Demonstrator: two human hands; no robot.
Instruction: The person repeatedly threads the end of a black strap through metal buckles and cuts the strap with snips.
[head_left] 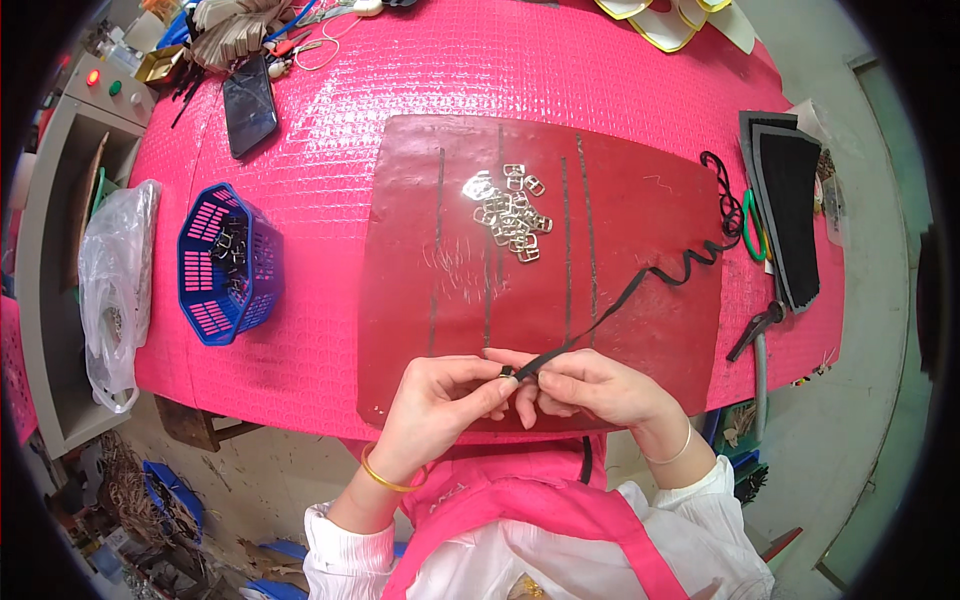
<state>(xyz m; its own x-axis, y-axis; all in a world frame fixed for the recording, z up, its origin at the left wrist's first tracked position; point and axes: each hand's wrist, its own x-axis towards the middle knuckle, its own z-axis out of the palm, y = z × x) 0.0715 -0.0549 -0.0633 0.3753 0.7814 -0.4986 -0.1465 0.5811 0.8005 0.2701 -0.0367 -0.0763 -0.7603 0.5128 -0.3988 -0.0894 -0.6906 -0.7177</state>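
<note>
My left hand (440,392) pinches the end of a narrow black strap (625,295), together with a small metal buckle (507,372) partly hidden by the fingertips. Close beside it, my right hand (598,388) has its fingers closed on the same strap, thumb toward the left hand. From there the strap runs up to the right in loose curls across a dark red mat (650,180). A pile of silvery buckles (517,215) lies on the mat beyond my hands.
A blue plastic basket (265,265) holding black strap pieces with buckles stands left. A phone (249,105) lies behind it on the pink table cover (330,200). At right are green-handled scissors (754,225), black sheets (788,210) and a dark tool (758,328). A plastic bag (115,280) hangs at far left.
</note>
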